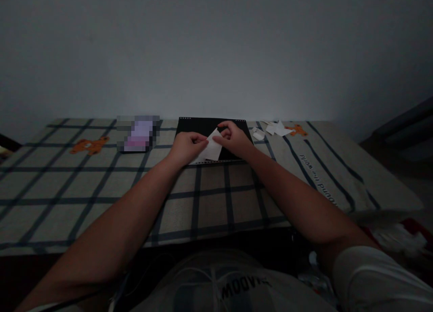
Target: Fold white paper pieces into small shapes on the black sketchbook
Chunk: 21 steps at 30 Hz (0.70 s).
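Observation:
Between my two hands is a small piece of white paper (214,150), folded to a point at its top. My left hand (187,147) pinches its left edge between thumb and fingers. From the other side, my right hand (234,139) grips it, the thumb lying across the paper and the index finger raised near the tip. Both hands are over a black sheet or pad (198,125) with small holes along its edges, lying on the checked tablecloth. Part of that black sheet is covered by my hands.
Several white paper scraps (279,128) lie right of the black sheet, with a crumpled white piece (259,134) nearer to it. A phone with a blurred screen (139,135) rests on the left. The checked tablecloth (111,181) covers the table, which meets a plain wall (216,54).

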Tool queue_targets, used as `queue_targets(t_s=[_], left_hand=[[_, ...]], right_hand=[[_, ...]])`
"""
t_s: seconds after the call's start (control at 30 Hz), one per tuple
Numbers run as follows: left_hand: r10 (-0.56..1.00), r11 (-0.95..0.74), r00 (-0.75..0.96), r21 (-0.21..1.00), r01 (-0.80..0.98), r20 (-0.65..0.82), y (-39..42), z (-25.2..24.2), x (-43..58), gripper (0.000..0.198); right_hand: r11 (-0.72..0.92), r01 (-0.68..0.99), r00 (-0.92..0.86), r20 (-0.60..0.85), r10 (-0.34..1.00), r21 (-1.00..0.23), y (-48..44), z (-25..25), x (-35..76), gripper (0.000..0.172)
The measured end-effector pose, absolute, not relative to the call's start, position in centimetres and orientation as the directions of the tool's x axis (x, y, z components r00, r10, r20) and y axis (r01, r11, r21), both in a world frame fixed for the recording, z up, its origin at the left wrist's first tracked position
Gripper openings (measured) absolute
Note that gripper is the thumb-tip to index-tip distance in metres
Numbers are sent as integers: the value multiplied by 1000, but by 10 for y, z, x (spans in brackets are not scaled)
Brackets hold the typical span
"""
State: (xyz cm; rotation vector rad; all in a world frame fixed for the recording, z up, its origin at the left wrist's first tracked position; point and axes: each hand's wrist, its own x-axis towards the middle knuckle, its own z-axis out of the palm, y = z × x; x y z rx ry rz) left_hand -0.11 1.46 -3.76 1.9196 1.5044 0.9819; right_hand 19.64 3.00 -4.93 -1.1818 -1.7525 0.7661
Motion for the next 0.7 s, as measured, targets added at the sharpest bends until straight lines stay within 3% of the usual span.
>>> queue_targets(t_s=[0.27,0.53,0.7], left_hand=[[929,-366,191,718,591,317,13,-42,3,21],[957,-289,175,762,580,230,14,-41,4,14],[972,-231,173,804,549,161,14,-38,4,13]], right_hand=[[357,367,-295,257,920,-859,27,-48,194,39],[328,364,-283,232,931,-872,27,-48,194,43],[350,462,-241,265,934,-815,25,-44,196,46]])
